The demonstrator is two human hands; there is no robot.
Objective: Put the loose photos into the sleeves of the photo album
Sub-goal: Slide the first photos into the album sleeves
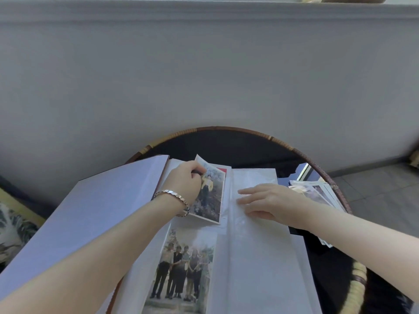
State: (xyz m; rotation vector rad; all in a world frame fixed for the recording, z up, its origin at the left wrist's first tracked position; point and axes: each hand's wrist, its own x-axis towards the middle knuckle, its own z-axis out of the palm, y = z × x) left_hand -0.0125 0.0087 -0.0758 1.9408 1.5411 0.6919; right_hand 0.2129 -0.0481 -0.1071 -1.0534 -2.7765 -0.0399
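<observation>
**Yellow-top photo pinched over the upper sleeve**

The left grip [186,180] is clenched on a photo [213,193], thumb and fingertips pinching its top edge, and that edge curls up off the page. The print shows a figure in a yellow top. It lies over the upper sleeve of the album [260,257]'s left page, but whether any edge is inside the plastic is hard to tell. A red corner [222,170] peeks out just beyond the left grip, behind the photo; what it belongs to is hidden.

Below the left grip's wrist, the lower sleeve already holds a group photo [183,268] of five people standing in a row, its bottom cut off by the frame. A metal bracelet [174,194] sits on that wrist.

The right grip [269,203] is released, with straight fingers resting flat on the right page's glossy sleeve. Just behind it lies the pile of loose photos [317,191], partly covered by the right wrist and forearm, the prints too blurred to make out.

Left of the left grip, a thick block of turned pages [90,211] stands raised. All of this rests on a round dark surface [226,148] with a woven rim.
</observation>
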